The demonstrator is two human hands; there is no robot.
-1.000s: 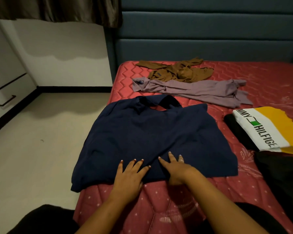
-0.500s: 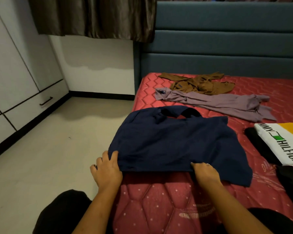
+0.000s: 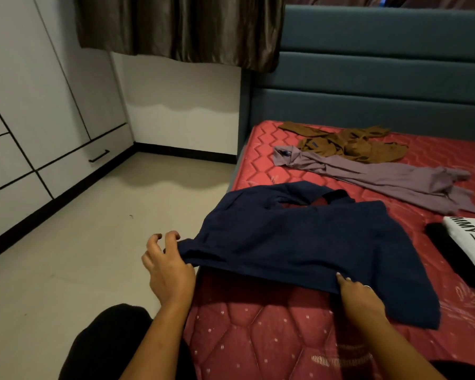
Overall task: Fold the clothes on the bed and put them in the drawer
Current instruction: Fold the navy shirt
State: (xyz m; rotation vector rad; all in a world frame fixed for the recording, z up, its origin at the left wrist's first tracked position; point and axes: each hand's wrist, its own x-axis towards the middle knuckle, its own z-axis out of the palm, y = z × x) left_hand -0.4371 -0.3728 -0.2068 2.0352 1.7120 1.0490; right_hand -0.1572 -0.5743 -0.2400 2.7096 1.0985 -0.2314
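1. The left hand [image 3: 167,267] is at the near left corner of the navy top [image 3: 299,242], beyond the side edge of the bed [image 3: 258,338] and over the floor [image 3: 80,242]. Its thumb lies against the hem and the corner of the cloth sits in the hand. The fingers [image 3: 173,235] are hooked and a little spread, not closed flat on the fabric.
2. The left forearm comes up from the lower edge of the view, beside a knee in dark cloth [image 3: 107,338].
3. The right hand [image 3: 359,297] grips the near hem of the navy top further to the right, back of the hand up. Its fingertips [image 3: 340,277] curl onto the edge of the cloth, and a ring shows on one finger.
4. The navy top lies spread on the red mattress with the neck opening away from the person. The hem between the two hands is raised a little and a shadow lies under it. The near right corner of the top hangs past the right hand.
5. Further up the bed a mauve garment [image 3: 381,179] and a brown garment [image 3: 351,144] lie unfolded, touching each other, near the headboard [image 3: 368,78].
6. At the right edge a folded white shirt with lettering [image 3: 469,242] rests on a black garment [image 3: 447,259].
7. The drawer [image 3: 74,165] with a black handle is in the white wardrobe at the left, across the floor and well apart from the bed
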